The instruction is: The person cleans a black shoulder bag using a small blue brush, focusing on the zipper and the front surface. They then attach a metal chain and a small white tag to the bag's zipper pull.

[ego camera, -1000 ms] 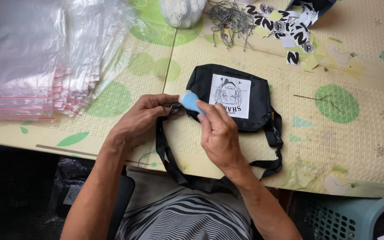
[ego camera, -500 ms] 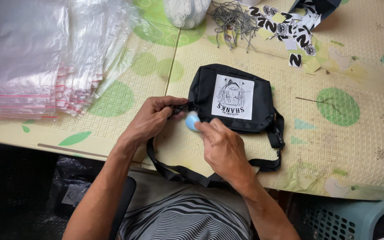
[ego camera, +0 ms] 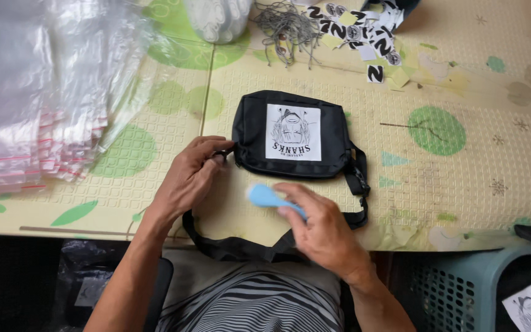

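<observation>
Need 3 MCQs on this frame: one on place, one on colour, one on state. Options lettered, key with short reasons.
1. Where does the left hand rest?
A. on the left end of the black bag
B. on the stack of clear plastic bags
C. in the basket

2. What colour is the small tool in the right hand?
A. red
B. light blue
C. black

3. How does the bag lie?
A. hanging off the table
B. standing upright
C. flat on the mat, white patch up

Key: 1 A, the fingers grip the bag's left edge. 2 B, the tool shows pale blue between the fingers. 3 C, the white printed patch faces the camera.
</observation>
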